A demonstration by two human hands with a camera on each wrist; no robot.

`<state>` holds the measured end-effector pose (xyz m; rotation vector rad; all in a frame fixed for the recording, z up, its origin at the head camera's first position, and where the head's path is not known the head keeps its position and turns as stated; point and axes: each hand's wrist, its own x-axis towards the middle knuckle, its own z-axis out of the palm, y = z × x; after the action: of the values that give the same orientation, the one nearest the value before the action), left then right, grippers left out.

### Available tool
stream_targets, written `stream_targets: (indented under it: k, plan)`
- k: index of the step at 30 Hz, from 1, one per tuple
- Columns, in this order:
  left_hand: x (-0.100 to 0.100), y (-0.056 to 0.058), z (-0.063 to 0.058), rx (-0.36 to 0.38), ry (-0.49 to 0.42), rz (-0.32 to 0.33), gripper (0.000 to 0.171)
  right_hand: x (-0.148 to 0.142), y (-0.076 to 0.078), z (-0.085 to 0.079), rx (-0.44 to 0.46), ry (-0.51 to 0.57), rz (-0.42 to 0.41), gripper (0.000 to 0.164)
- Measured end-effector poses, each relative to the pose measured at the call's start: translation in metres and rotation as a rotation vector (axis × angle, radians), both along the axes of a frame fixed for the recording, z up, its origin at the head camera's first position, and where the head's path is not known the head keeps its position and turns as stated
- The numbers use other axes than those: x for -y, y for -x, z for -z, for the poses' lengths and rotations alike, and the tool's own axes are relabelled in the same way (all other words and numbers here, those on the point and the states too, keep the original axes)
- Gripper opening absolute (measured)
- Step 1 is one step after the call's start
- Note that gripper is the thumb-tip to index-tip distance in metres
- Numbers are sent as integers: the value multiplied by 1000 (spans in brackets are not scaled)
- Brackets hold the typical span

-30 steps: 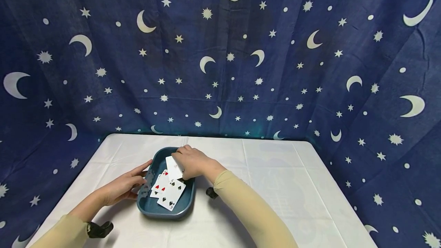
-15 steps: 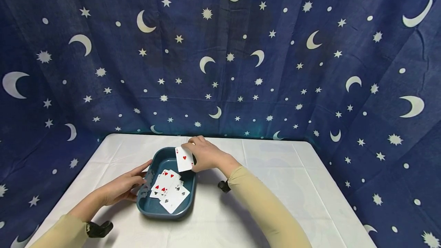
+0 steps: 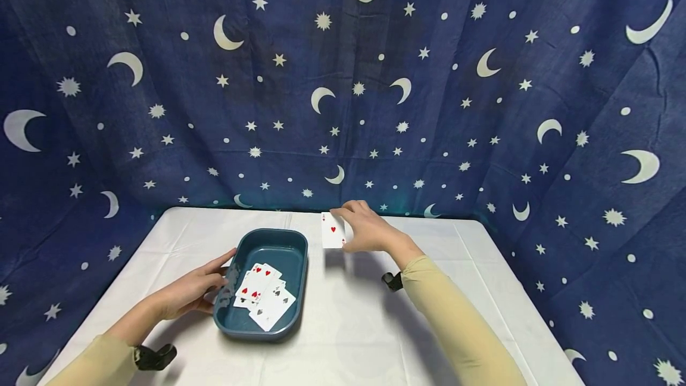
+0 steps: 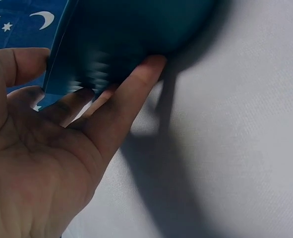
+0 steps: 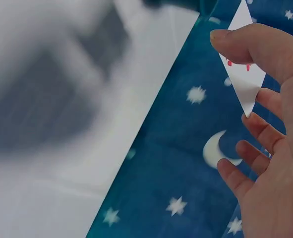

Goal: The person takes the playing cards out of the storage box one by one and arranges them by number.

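My right hand (image 3: 370, 230) pinches a playing card, the ace of hearts (image 3: 331, 232), above the far middle of the table. In the right wrist view the thumb lies across the face of the card (image 5: 249, 82) and fingertips meet its edge. Several playing cards (image 3: 270, 308), hearts and spades, lie overlapping in the near part of a dark blue tray (image 3: 278, 240). Against the tray's left outer side rests my left hand (image 3: 187, 293), its fingers extended. The left wrist view shows those fingertips (image 4: 153, 64) touching the tray's outer wall.
A white cloth (image 3: 343, 338) covers the table. Behind and at the sides hangs a blue curtain (image 3: 354, 124) with moons and stars. Black wrist straps (image 3: 154, 357) show at both sleeves.
My right hand has lifted the ace of hearts out of the tray and carried it rightward, past the rim. The cards beneath shifted slightly. My left hand has stayed at the tray.
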<state>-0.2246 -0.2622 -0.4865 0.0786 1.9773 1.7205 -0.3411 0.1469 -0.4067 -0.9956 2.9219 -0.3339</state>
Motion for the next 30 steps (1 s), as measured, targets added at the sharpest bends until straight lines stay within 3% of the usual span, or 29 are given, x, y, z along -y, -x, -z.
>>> stream_targets:
  k: [12, 21, 30]
  plan:
    - [1, -3, 0, -11, -42, 24, 81, -56, 3, 21, 38, -31, 100, 89]
    - [0, -3, 1, 10, -32, -1, 81, -75, 3, 42, 65, -41, 132, 86]
    - [-1, -3, 0, 2, -28, -10, 80, -83, 5, 65, 164, -80, 186, 86]
